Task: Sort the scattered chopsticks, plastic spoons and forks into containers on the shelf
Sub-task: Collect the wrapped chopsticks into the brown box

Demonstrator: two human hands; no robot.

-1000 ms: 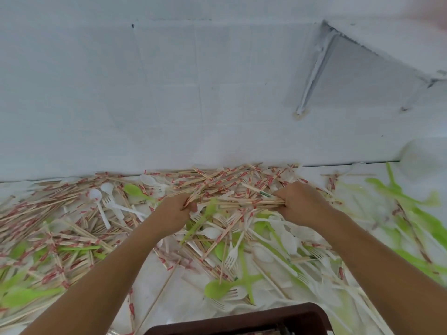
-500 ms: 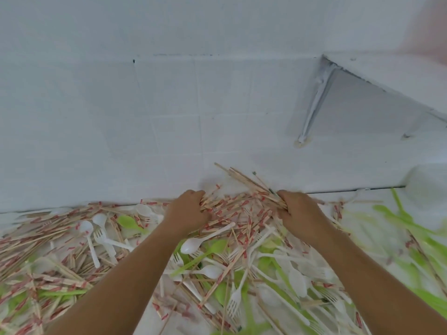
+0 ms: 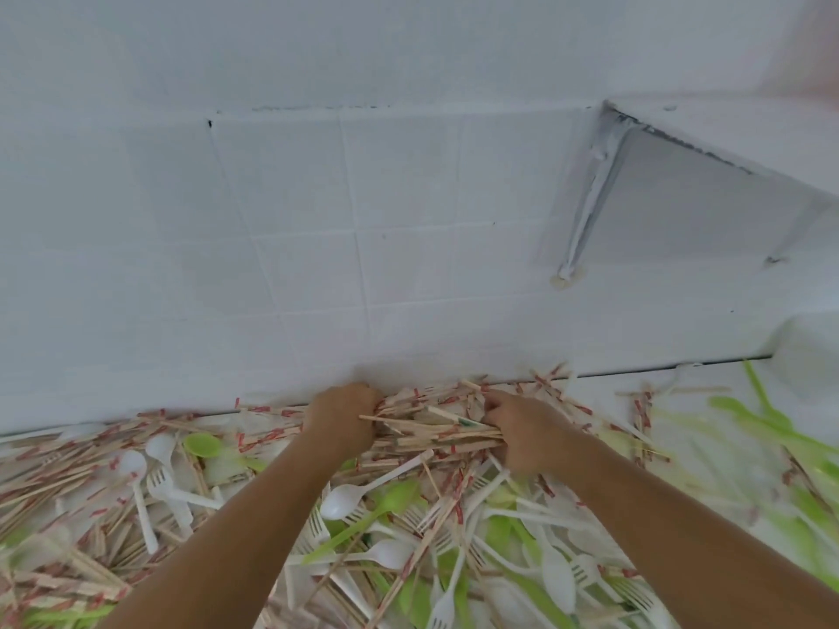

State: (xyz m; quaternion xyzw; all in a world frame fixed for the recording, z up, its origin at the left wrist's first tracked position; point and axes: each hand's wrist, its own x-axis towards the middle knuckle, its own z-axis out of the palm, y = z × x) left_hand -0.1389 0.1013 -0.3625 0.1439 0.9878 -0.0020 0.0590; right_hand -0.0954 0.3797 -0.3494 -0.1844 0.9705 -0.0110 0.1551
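1. Both arms reached out to the far edge of the heap, right where the counter (image 3: pixel 608 388) met the tiled wall (image 3: pixel 318 220)
2. The left hand (image 3: pixel 343 417) was curled tight round the left end of a bundle of chopsticks (image 3: pixel 436 429), knuckles towards the wall, and a few stick ends poked out past its fingers
3. The right hand (image 3: pixel 522 433) gripped the right end of that same bundle, with its fingers folded round the sticks
4. The bundle lay roughly level from left to right between the two hands, just in front of the wall and on top of the heap, and many of the sticks wore red-and-white paper bands
5. On the near side of the hands, a white spoon (image 3: pixel 345 499) lay with its handle slanting up towards the bundle, and a green spoon (image 3: pixel 399 494) sat just beside it to the right
6. Over on the left, a lime spoon (image 3: pixel 202 444) and a white fork (image 3: pixel 163 483) lay among loose chopsticks
7. Far right was a smear of green cutlery (image 3: pixel 772 424), too blurred to tell spoons from forks
8. High on the right, the shelf (image 3: pixel 749 133) jutted from the wall on a white bracket (image 3: pixel 585 211), and only its underside showed
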